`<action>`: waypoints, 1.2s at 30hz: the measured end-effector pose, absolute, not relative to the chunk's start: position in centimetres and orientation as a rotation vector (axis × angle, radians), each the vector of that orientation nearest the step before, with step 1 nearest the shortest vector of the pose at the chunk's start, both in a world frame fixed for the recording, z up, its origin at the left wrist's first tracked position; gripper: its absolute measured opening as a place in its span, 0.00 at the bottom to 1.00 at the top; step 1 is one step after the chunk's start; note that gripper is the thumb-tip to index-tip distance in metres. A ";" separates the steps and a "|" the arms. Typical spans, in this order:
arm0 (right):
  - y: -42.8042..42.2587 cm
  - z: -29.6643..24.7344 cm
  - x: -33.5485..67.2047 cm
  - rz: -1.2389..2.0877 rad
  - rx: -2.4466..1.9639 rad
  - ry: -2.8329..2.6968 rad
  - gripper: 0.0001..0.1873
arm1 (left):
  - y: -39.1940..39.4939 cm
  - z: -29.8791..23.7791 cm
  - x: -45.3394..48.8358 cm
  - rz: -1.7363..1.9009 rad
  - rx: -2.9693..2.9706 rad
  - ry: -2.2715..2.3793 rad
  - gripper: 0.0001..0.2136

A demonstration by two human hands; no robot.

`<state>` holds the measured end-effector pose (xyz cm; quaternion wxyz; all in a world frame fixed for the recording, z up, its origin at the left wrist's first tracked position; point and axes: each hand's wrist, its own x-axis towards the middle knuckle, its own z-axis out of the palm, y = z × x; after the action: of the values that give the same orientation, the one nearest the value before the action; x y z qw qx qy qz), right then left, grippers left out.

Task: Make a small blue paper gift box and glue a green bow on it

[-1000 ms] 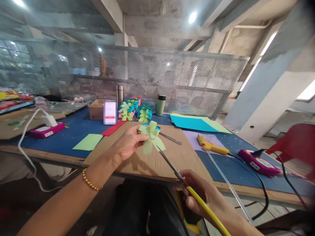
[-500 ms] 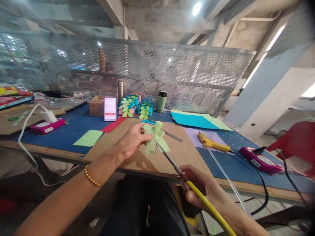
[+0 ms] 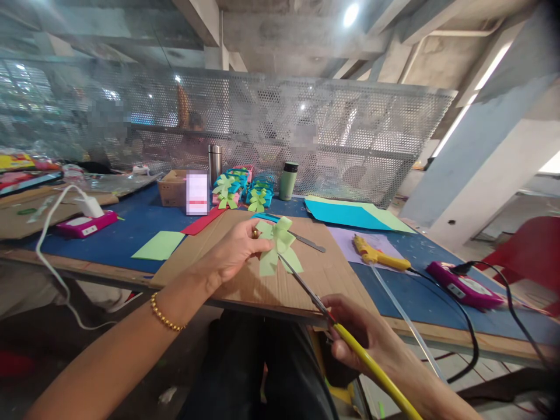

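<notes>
Between the fingertips and thumb of my left hand is a light-green paper flower with several petals, raised over the cardboard sheet. My right hand is wrapped around what looks like a pair of scissors, with long thin metal blades and a yellow handle. The metal tip reaches the flower's lower middle; whether it touches the paper or sits in front of it, I cannot tell. Behind the flower lies a flat grey metal tool with a rounded end, partly hidden, beside a blue piece.
A yellow glue gun rests on purple paper at right, its cord running to a magenta power strip. Blue and green sheets, a green flask, finished-looking paper bows and a cardboard box stand farther back.
Almost nothing differs. The whole view has shifted by a few pixels, while both hands, the flower and the scissors keep the same positions relative to each other.
</notes>
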<state>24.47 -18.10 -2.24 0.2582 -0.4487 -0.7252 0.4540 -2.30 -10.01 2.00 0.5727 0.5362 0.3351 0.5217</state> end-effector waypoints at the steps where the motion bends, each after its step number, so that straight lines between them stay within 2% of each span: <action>1: -18.1 -2.3 24.5 1.233 -1.212 -1.967 0.33 | -10.1 2.1 -2.3 1.220 1.259 0.785 0.16; 23: -18.2 -2.6 24.7 1.271 -1.198 -1.898 0.29 | -10.2 2.4 -2.1 1.176 1.314 0.765 0.13; 36: -18.5 -2.6 25.1 1.131 -1.265 -1.943 0.25 | -10.3 2.6 -1.8 1.160 1.308 0.748 0.14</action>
<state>25.06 -18.46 -2.56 0.2774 -0.4712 -0.7236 0.4212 -1.78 -10.33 2.61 0.5810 0.5600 0.3202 0.4963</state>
